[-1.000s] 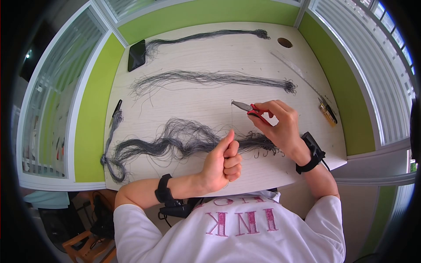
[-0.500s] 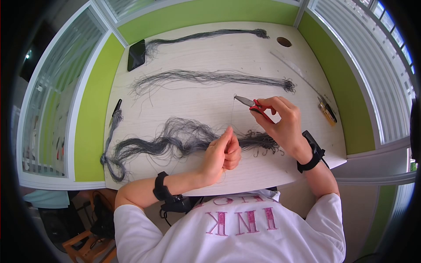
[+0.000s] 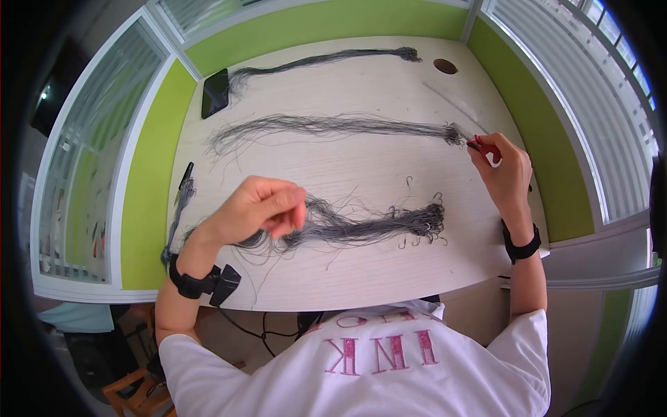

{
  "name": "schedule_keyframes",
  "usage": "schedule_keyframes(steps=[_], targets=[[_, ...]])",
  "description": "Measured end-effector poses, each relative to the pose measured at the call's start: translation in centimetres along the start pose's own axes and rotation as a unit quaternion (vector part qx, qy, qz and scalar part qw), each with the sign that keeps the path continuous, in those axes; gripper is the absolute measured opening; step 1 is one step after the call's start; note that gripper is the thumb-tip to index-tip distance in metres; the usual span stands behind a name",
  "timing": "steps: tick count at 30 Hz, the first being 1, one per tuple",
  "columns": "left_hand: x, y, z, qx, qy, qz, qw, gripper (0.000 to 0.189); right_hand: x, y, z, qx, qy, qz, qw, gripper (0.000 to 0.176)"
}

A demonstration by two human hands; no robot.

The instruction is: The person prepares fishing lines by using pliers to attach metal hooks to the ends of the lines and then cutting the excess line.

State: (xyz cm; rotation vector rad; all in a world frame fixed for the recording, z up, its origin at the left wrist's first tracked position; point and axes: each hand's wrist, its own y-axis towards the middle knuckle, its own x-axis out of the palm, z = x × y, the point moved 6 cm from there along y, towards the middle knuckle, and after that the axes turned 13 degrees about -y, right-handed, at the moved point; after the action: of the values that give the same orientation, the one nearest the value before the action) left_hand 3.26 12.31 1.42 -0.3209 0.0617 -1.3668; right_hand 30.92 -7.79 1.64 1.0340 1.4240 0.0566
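My right hand (image 3: 506, 170) holds a pair of red-handled pliers (image 3: 492, 144), whose grey jaws reach over the hook end of the middle bundle of hooked fishing lines (image 3: 333, 125). My left hand (image 3: 267, 208) hangs above the left part of the near bundle of hooked lines (image 3: 368, 228), thumb and fingers closed together. Whether a thin line is pinched there, I cannot make out. Curved fish hooks (image 3: 429, 221) cluster at the right end of the near bundle, and one loose hook (image 3: 408, 181) lies behind it.
A third bundle (image 3: 319, 60) lies at the back, beside a black phone (image 3: 215, 93). A pen (image 3: 186, 175) and a knotted strand (image 3: 179, 212) are at the left edge. A clear ruler (image 3: 451, 99) lies at the right. Green partitions (image 3: 326, 31) surround the table (image 3: 347, 281).
The pliers and my right hand have moved right and away from me, to the middle bundle's hook end. My left hand has moved left and farther over the table.
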Motion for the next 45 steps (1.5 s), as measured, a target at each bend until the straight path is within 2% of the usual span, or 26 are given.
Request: schedule_keyframes(steps=[1, 4, 6, 8, 12, 16, 18, 22, 25, 27, 28, 30, 31, 33, 36, 37, 38, 40, 45], targets=[[-2.9, 0.6, -0.5, 0.0, 0.014, 0.057, 0.998, 0.041, 0.5, 0.0, 1.0, 0.018, -0.015, -0.018, 1.0, 0.017], [-11.4, 1.6, -0.6, 0.017, 0.077, 0.148, 0.986, 0.04, 1.5, 0.0, 2.3, 0.047, -0.035, -0.056, 0.997, 0.017], [-15.0, 2.3, -0.7, 0.023, 0.094, 0.18, 0.979, 0.039, 2.1, 0.1, 2.4, 0.033, -0.042, -0.058, 0.997, 0.016], [-17.9, 3.0, -0.6, 0.047, 0.18, 0.253, 0.949, 0.037, 2.6, 0.3, 2.3, 0.036, -0.051, -0.069, 0.996, 0.016], [-20.7, 4.8, -0.7, 0.124, 0.206, 0.277, 0.93, 0.036, 3.5, 0.3, 2.4, 0.023, -0.073, -0.077, 0.994, 0.016], [-21.8, 6.2, -1.5, 0.146, 0.286, 0.287, 0.902, 0.032, 3.6, 0.5, 2.5, 0.025, -0.075, -0.092, 0.993, 0.018], [-21.3, 6.5, -1.5, 0.225, 0.346, 0.287, 0.864, 0.027, 3.6, 0.5, 2.7, 0.029, -0.091, -0.097, 0.991, 0.019], [-21.6, 6.8, -1.8, 0.206, 0.395, 0.3, 0.844, 0.023, 3.3, 0.6, 2.8, 0.037, -0.087, -0.111, 0.989, 0.019], [-21.1, 6.7, -1.8, 0.16, 0.428, 0.312, 0.833, 0.021, 3.1, 0.6, 2.8, 0.033, -0.088, -0.13, 0.987, 0.019], [-20.0, 5.7, -1.0, 0.231, 0.421, 0.345, 0.807, 0.021, 2.4, 0.5, 2.9, 0.043, -0.067, -0.104, 0.991, 0.02], [-19.7, 5.5, -0.9, 0.23, 0.421, 0.345, 0.807, 0.021, 2.2, 0.4, 2.7, 0.043, -0.066, -0.104, 0.991, 0.02], [-17.9, 4.0, 0.6, 0.314, 0.519, 0.378, 0.7, 0.016, 1.3, -0.2, 0.9, -0.016, 0.042, -0.087, 0.995, 0.02], [-17.4, 3.5, 0.5, 0.311, 0.519, 0.379, 0.7, 0.016, 0.9, -0.6, 0.0, -0.017, 0.043, -0.089, 0.995, 0.02], [-12.6, 2.8, 1.4, 0.301, 0.476, 0.332, 0.757, 0.011, 0.9, -1.7, -2.8, -0.076, 0.123, -0.166, 0.975, 0.019], [-5.6, 2.2, 1.2, 0.297, 0.442, 0.244, 0.811, 0.009, 0.8, -2.5, -4.7, -0.118, 0.108, -0.171, 0.972, 0.018], [-3.7, 2.1, 0.9, 0.297, 0.43, 0.213, 0.826, 0.009, 0.9, -2.4, -4.6, -0.102, 0.098, -0.176, 0.974, 0.017], [-2.4, 1.9, 0.6, 0.297, 0.429, 0.214, 0.826, 0.009, 0.9, -2.3, -4.6, -0.103, 0.097, -0.176, 0.974, 0.017], [0.5, 1.7, 0.0, 0.328, 0.467, 0.152, 0.807, 0.007, 1.7, -2.2, -4.1, -0.084, 0.035, -0.219, 0.972, 0.019], [2.0, 2.0, -0.7, 0.337, 0.433, 0.128, 0.826, 0.007, 2.3, -2.5, -4.2, -0.127, 0.031, -0.198, 0.971, 0.018]])
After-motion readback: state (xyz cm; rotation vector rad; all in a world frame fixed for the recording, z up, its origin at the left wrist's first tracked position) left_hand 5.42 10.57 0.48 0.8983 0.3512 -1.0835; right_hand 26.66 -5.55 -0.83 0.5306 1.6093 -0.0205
